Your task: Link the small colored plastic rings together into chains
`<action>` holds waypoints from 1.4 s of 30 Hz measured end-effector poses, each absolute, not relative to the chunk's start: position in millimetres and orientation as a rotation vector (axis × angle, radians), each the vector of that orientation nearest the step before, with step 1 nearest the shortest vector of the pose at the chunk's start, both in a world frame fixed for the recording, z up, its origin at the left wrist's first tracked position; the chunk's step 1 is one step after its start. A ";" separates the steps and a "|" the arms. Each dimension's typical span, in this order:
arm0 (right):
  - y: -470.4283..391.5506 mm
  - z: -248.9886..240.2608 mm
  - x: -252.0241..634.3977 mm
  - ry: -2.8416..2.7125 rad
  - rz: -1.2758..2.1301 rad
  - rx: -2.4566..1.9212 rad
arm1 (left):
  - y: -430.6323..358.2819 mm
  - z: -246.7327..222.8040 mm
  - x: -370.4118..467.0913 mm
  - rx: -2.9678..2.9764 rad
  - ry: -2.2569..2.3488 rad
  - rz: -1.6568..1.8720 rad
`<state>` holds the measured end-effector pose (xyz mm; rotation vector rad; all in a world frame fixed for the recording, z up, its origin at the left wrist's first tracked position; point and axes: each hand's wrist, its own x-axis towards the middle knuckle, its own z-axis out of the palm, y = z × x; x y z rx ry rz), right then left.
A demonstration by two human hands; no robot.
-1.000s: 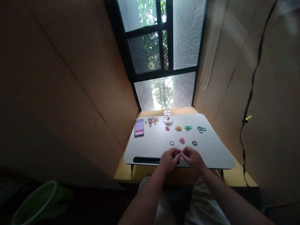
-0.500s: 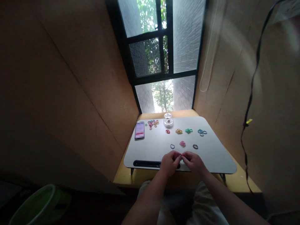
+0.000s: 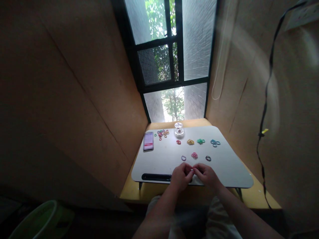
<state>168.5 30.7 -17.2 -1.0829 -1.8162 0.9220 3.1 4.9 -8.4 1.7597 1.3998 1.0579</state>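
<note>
My left hand (image 3: 182,174) and my right hand (image 3: 205,173) meet above the front edge of a white lap table (image 3: 159,162). Both are closed, fingertips pinched together around something too small to make out. Just beyond them lie a purple hair tie (image 3: 183,156), a pink bunch of small hair ties (image 3: 194,155) and a dark hair tie (image 3: 208,158). A farther row holds red ties (image 3: 178,142), yellow ties (image 3: 190,142), green ties (image 3: 200,141) and blue ties (image 3: 215,142). At the back left lies a mixed-colour heap of ties (image 3: 163,133).
A clear plastic container (image 3: 178,133) with its lid raised stands at the back. The phone (image 3: 148,141) lies at the left edge, and a black slot (image 3: 156,177) runs along the front. A green bucket (image 3: 47,215) is on the floor at lower left.
The table and hands sit slightly lower in the picture as the head view shifts. Both hands stay pinched together; the bluish bit seen between the fingertips before no longer shows clearly.
</note>
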 end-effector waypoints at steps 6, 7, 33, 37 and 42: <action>32.2 -19.0 169.7 -1.897 0.829 -1.089 | 6.9 -11.7 2.2 1.751 1.421 1.076; 32.3 -19.4 170.0 -1.913 0.810 -1.093 | 7.0 -11.9 2.2 1.751 1.417 1.077; 35.6 -33.1 170.6 -1.810 0.781 -1.167 | 5.6 -10.2 2.8 1.835 1.439 1.032; 33.9 -29.7 170.0 -1.826 0.771 -1.160 | 5.2 -7.7 4.5 1.781 1.436 1.026; 32.2 -25.7 170.2 -1.835 0.767 -1.140 | 6.1 -6.4 6.8 1.747 1.427 1.039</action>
